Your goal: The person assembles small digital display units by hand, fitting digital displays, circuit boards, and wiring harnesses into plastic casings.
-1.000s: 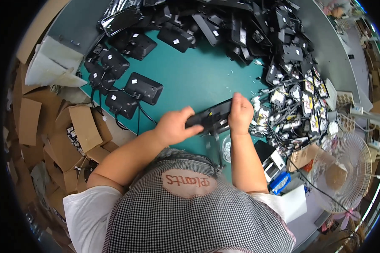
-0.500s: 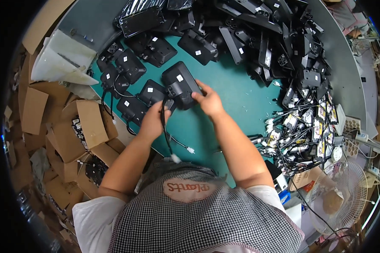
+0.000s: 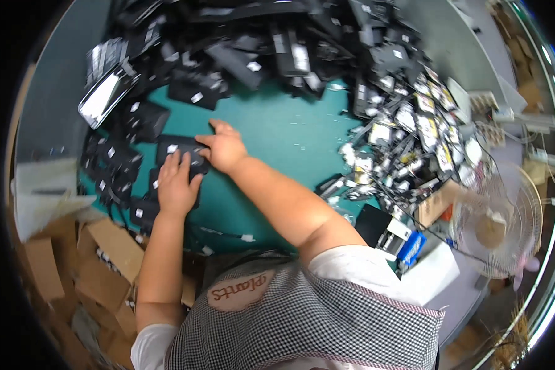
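Observation:
A flat black plastic housing (image 3: 182,145) with a small white label lies on the green tabletop, its cable trailing towards me. My left hand (image 3: 177,188) rests on its near edge with the fingers stretched out. At its right side is my right hand (image 3: 227,150), thumb and fingers spread, the thumb close to or touching the housing. Nothing is gripped in either hand. White cable plugs (image 3: 246,238) lie near the front edge of the table. More black housings (image 3: 147,120) of similar shape lie left of and behind my hands. The picture is blurred by motion.
Black plastic parts (image 3: 290,52) are heaped along the back. Small labelled boxes and cables (image 3: 382,148) pile up on the right, with a white fan (image 3: 496,222) beyond. Open cardboard boxes (image 3: 108,259) stand at the lower left. The green tabletop (image 3: 283,148) lies between the heaps.
The black housing, held raised between both hands before, now lies on the tabletop. My left hand has let go of its cable, and both hands have opened. The view has turned to the right.

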### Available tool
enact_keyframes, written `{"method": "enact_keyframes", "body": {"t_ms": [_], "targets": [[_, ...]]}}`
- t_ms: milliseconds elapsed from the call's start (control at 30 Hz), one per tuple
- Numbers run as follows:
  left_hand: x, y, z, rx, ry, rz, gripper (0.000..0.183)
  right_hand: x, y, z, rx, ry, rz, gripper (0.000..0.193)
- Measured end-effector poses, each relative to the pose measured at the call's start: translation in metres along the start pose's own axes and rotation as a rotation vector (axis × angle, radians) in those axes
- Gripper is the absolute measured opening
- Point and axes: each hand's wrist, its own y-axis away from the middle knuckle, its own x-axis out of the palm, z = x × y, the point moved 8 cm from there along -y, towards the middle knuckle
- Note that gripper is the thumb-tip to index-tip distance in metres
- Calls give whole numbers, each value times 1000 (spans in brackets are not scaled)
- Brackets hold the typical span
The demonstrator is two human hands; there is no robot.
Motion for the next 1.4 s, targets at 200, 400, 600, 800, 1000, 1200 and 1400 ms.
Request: {"method": "enact_keyframes", "body": {"t_ms": [200,400,600,800,1000,1200,1400], "targets": [[3,-6,-7,-3,-12,45,61,-173,70,-124,261,-10,-556,18],[7,-9,-10,-10,13,71,63,-345,216,-267,719,498,-1185,33],[10,-4,-5,-65,5,137,66,-431,239,-294,972,552,-679,80],[12,-7,-7,-105,-6,185,67,-452,244,-296,1205,933,-250,43],[11,-8,-8,-93,-2,170,68,-486,249,-232,878,873,-505,23],[-2,-15,-11,-133,-8,197,63,-452,269,-130,361,-388,-1019,17],[-84,-22,-150,277,679,28,60,-336,239,-56,161,-1169,-839,19]]}}
